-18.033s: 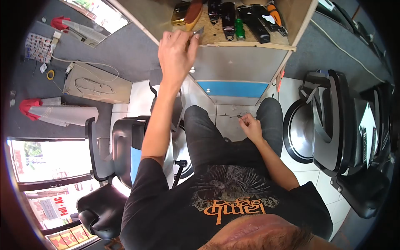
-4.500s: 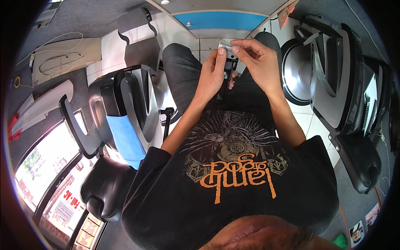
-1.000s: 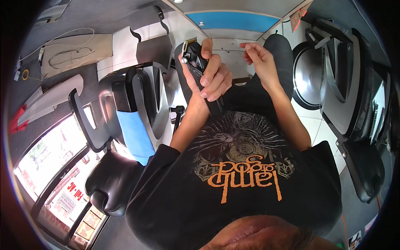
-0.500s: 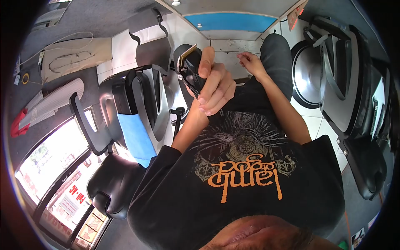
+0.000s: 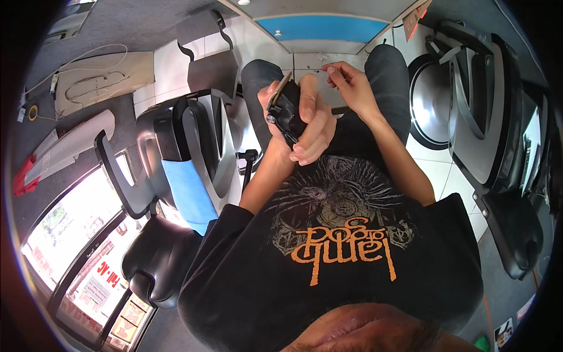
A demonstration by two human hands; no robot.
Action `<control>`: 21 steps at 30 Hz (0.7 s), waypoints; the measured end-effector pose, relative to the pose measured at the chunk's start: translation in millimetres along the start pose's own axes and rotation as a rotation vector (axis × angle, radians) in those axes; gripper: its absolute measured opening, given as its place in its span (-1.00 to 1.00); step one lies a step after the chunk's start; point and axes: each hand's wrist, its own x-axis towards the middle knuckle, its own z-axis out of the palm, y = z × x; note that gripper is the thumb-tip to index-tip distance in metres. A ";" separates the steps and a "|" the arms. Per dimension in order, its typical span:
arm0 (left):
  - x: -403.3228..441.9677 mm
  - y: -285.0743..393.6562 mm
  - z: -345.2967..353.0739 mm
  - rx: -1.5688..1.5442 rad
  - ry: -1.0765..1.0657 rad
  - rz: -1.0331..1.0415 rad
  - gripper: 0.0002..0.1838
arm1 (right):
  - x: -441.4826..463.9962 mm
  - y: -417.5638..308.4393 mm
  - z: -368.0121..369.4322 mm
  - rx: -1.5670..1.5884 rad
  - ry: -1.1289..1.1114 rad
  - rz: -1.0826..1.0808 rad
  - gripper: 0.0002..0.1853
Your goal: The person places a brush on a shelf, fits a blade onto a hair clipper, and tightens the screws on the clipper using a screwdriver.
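Note:
My left hand point(image 5: 316, 126) is wrapped around a black hair clipper point(image 5: 288, 108), holding it in front of my lap. Its metal blade edge points up and away from me, and the thumb and fingers lie on both sides of the body. A short distance to the right, my right hand point(image 5: 353, 91) is raised between my knees, apart from the clipper. Its fingers are loosely bent and partly spread, and no object shows in them. Part of the clipper is covered by the left fingers.
A black chair point(image 5: 170, 135) with a blue cloth point(image 5: 189, 190) stands at my left. Another chair point(image 5: 498, 141) is on the right, with a round metal base point(image 5: 432, 108). Ahead is a cabinet with a blue drawer point(image 5: 328, 29). A cardboard sheet point(image 5: 105, 88) lies at far left.
My left hand has turned the clipper and shifted it slightly right and down. My right hand has come up and toward the clipper, with its fingers extending.

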 end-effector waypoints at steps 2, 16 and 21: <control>2.2 0.2 3.3 0.028 0.018 -0.022 -0.68 | -2.3 -16.3 1.6 0.029 -0.002 -0.023 -0.73; 1.5 -8.3 31.0 1.336 0.804 -0.040 -0.40 | -50.2 -131.8 -4.7 0.046 0.023 -0.450 -0.77; 4.7 -16.6 29.5 1.536 0.853 0.031 -0.55 | -59.2 -137.6 -0.6 0.241 -0.032 -0.368 -0.80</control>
